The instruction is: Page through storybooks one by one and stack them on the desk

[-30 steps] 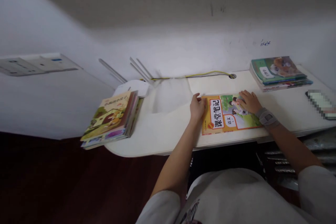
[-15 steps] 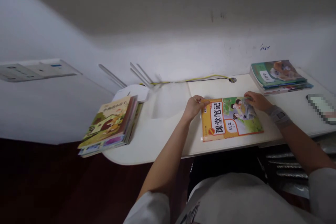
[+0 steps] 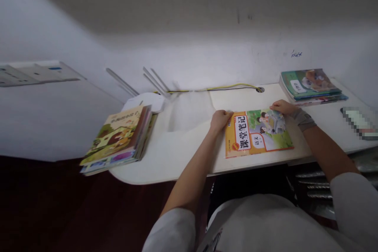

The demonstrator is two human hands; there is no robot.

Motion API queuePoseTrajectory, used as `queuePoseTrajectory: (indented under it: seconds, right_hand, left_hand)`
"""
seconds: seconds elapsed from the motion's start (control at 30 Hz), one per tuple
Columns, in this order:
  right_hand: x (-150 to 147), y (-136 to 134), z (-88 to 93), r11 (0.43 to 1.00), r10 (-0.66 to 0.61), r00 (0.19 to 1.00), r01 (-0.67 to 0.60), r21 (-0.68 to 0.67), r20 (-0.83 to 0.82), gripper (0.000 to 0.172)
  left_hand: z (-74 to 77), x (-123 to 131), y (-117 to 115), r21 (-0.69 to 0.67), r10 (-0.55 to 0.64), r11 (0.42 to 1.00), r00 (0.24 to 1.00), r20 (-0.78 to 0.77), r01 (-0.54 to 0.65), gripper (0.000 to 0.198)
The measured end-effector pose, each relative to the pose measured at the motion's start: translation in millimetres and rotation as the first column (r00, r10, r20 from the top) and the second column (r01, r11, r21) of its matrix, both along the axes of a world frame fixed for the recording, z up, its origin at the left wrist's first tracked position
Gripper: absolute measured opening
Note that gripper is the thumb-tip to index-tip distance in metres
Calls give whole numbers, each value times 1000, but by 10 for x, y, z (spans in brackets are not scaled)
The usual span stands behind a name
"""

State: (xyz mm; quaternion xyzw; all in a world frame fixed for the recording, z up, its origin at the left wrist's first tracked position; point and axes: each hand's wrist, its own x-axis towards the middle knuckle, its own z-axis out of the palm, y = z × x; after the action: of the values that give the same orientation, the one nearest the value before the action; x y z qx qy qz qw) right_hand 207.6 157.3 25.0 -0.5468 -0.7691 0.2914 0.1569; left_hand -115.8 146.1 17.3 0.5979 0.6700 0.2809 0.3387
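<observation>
A workbook (image 3: 256, 134) with an orange, green and white cover lies at the front of the white desk (image 3: 180, 153), turned slightly. My left hand (image 3: 221, 119) grips its upper left corner, fingers closed at the edge. At the upper right corner my right hand (image 3: 282, 107) pinches the far edge, a grey band round the wrist. The fingertips of both hands are partly hidden behind the cover.
A stack of picture books (image 3: 118, 138) overhangs the desk's left end, in front of a white router (image 3: 144, 101) with several antennas. Another book stack (image 3: 311, 84) stands back right, near a blurred phone (image 3: 360, 122). A yellow cable (image 3: 230, 86) runs along the wall.
My right hand has shifted slightly left along the workbook's far edge, and its wrist has turned. The left fingers have closed more over the corner. The whole view has drifted a little.
</observation>
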Motion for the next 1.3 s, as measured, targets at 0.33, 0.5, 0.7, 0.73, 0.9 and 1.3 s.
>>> queuePoseTrajectory:
  seconds: [0.33,0.5,0.7,0.73,0.9,1.3]
  right_hand:
    - [33,165,-42,990,135,986,-131,-50,98,52]
    - [35,159,-31,988,152,980,-149,-34,127,52]
    - [-34,126,-56,991,81,974,-102,91,214,43]
    - [-64,116,-70,989,51,971,-82,124,233,38]
    - [-201,56,-165,979,-87,945,23,201,314,25]
    - [-810,-417,-311,872,-19,876,-222,437,483,51]
  left_hand:
    - [148,722,-126,143,-342,842,720,-604,520,30]
    - [86,934,95,72,-396,849,721,-569,524,29]
    - [88,925,269,10,-470,832,714,-519,555,29]
    - [88,925,284,-5,-482,829,710,-513,559,29]
    - [76,966,289,-52,-467,853,716,-519,519,27]
    - [3,1049,74,83,-284,903,731,-620,421,29]
